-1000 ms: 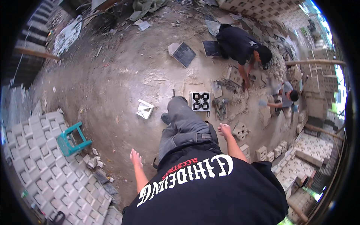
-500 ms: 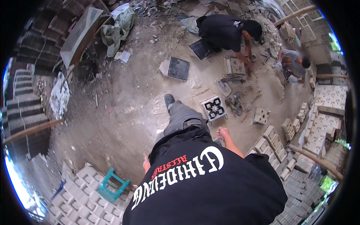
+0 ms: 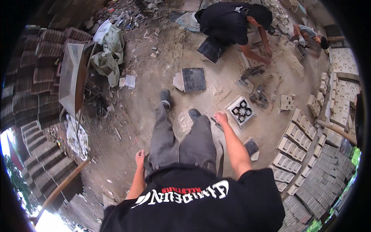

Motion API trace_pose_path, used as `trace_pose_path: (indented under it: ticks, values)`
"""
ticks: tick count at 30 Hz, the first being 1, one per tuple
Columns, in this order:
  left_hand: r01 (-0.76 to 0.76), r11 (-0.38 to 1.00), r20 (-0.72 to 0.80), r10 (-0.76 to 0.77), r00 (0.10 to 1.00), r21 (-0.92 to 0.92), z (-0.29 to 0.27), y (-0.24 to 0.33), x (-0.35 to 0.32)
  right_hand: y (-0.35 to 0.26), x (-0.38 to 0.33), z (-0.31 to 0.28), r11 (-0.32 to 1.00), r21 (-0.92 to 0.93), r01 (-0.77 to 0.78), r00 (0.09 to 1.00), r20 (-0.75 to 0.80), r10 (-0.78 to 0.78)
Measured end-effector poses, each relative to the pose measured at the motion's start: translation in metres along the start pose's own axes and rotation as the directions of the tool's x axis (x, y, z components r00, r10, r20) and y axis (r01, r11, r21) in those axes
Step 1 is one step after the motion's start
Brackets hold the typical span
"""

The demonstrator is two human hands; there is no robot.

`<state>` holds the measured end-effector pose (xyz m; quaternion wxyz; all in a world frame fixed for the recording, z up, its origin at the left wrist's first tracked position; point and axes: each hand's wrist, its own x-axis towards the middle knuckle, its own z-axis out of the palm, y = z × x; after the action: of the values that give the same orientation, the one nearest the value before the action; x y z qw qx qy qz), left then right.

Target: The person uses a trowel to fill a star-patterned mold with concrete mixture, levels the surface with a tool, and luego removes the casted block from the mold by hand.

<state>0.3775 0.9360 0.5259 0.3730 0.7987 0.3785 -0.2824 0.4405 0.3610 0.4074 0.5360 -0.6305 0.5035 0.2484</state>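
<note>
My left hand hangs beside my left thigh, its fingers curled and nothing visible in them. Ahead of my right thigh, my right hand is closed in a fist. A thin dark bar shows just under it; what the fist holds is not clear. Nearest to that hand, a pale square block with a black cut-out pattern rests on the dusty ground. Beyond it lie dark metal mould parts. A dark square plate lies on the ground in front of my feet.
A co-worker in black bends over the ground ahead, and another person crouches farther right. Pale blocks stand in rows at right. A wheelbarrow leans by tile stacks at left. A wooden pole lies lower left.
The view has shifted, and both my legs and forearms now show more fully. My right hand has moved forward beside the patterned block. The teal stool has left the view.
</note>
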Motion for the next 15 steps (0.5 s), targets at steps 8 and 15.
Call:
trace_pose_path:
  ticks: [8,15]
  values:
    - [-0.254,0.929,0.114,0.231,0.966,0.269,0.072,0.154,0.355,-0.021,0.114,0.203,0.928,0.316,-0.195,0.977,0.142,0.157]
    - [-0.566,0.701,0.531,0.308,0.789,0.435,0.334,0.249,0.515,0.053,0.306,0.326,0.689,0.605,-0.399,0.908,0.158,0.387]
